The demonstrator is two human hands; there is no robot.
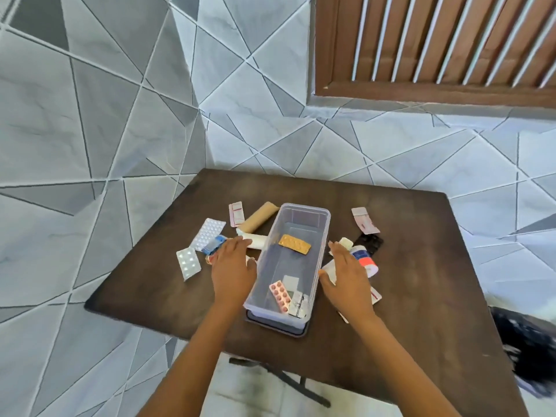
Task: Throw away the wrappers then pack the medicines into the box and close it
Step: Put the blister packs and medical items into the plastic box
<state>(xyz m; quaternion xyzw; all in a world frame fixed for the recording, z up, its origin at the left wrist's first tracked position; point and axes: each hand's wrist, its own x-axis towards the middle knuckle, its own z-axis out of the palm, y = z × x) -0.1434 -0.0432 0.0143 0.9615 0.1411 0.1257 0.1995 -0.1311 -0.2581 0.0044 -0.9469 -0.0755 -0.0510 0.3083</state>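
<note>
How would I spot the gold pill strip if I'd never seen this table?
Find the clear plastic box in the middle of the dark table. The gold pill strip lies flat on its floor, toward the far end. It is the only gold one; the pink strip lies at the near end.

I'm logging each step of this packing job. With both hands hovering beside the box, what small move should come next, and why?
Probably lower the left hand onto the white tube just under its fingers and lift it into the clear box, which so far holds only a few blister packs.
</note>
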